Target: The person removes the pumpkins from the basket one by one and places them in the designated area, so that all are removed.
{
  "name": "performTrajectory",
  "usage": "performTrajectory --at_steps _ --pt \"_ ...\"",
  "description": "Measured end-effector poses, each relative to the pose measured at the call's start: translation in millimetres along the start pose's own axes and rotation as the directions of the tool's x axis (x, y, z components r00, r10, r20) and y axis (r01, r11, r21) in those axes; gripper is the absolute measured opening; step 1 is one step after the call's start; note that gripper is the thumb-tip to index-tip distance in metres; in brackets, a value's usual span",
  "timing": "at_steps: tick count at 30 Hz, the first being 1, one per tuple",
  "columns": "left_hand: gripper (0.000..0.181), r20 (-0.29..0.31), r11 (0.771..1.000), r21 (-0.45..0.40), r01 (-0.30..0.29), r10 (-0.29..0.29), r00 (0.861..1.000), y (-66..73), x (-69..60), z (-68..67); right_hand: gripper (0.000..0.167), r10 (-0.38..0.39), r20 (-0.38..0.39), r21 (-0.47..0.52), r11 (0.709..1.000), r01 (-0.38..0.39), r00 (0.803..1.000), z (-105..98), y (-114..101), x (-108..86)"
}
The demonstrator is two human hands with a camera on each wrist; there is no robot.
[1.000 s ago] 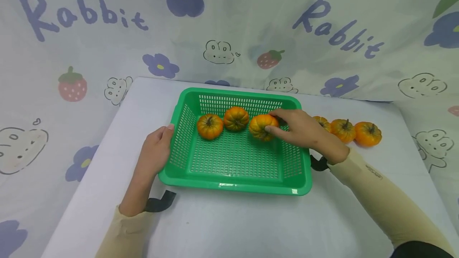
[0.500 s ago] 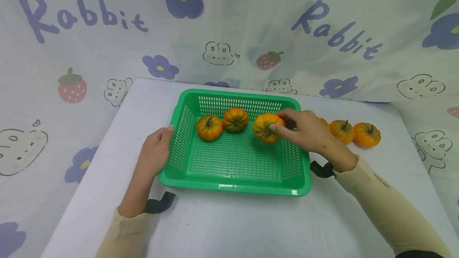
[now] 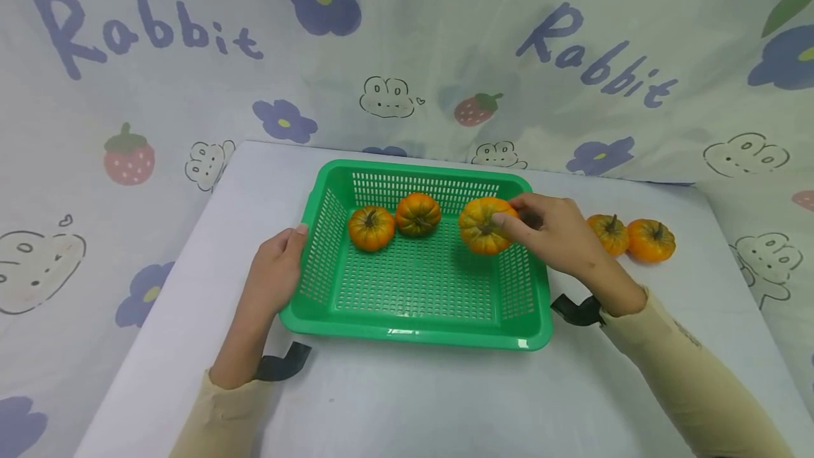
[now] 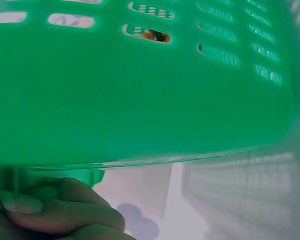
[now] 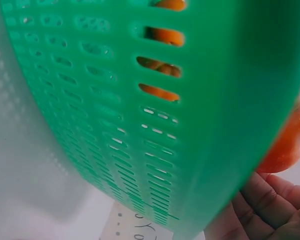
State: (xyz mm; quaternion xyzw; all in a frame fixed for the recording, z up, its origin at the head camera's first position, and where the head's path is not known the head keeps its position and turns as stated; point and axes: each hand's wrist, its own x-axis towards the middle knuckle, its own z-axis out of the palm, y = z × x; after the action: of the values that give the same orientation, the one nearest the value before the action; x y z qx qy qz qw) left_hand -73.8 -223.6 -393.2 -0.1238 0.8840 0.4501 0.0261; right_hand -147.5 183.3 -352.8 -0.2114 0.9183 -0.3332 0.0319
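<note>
A green slotted basket (image 3: 413,336) stands on the white table. My left hand (image 3: 272,271) grips its left rim; in the left wrist view, curled fingers (image 4: 65,210) show under the rim of the basket (image 4: 140,100). Inside, two orange pumpkins sit by the back wall, one at the left (image 3: 372,228) and one beside it (image 3: 417,215). Over the basket's right part, my right hand (image 3: 562,235) holds a third pumpkin (image 3: 485,226) between thumb and fingers, tilted with its stem side toward the camera. The right wrist view shows the basket wall (image 5: 210,100) beside an orange pumpkin (image 5: 287,142) and the hand (image 5: 270,210).
Right of the basket, two more pumpkins (image 3: 608,234) (image 3: 651,240) stand side by side on the table (image 3: 407,401), the nearer one partly behind my right hand. A patterned cloth (image 3: 407,41) hangs behind the table.
The right hand has moved right with its pumpkin, which is now higher and tilted more. A pumpkin outside the basket is now hidden behind that hand. The left hand has stayed put.
</note>
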Motion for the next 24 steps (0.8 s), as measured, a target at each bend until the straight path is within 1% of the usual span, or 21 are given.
performTrajectory --at_steps 4,10,14,20,24 --pt "0.065 0.003 1.0 -0.002 -0.002 0.002 1.0 -0.7 0.2 0.0 0.043 -0.013 -0.025 0.02 1.0 0.013 1.0 -0.9 0.8 -3.1" --pt "0.065 0.005 1.0 -0.008 -0.005 0.005 1.0 -1.3 0.4 -0.2 0.039 -0.011 -0.037 0.039 0.999 0.013 0.999 -3.0 2.0 -7.3" --pt "0.065 0.006 1.0 -0.008 -0.007 0.007 1.0 -1.3 0.4 -0.1 0.038 0.009 -0.038 0.06 0.998 -0.007 0.999 -5.0 1.7 -11.8" --pt "0.065 0.003 1.0 -0.005 -0.009 0.009 1.0 -1.9 0.7 0.6 0.034 0.055 -0.043 0.127 0.991 -0.049 0.998 -7.8 3.1 -18.4" --pt "0.065 0.001 1.0 0.0 -0.009 0.009 1.0 -2.1 1.0 1.1 0.033 0.075 -0.057 0.141 0.988 -0.066 0.996 -8.9 5.0 -22.4"
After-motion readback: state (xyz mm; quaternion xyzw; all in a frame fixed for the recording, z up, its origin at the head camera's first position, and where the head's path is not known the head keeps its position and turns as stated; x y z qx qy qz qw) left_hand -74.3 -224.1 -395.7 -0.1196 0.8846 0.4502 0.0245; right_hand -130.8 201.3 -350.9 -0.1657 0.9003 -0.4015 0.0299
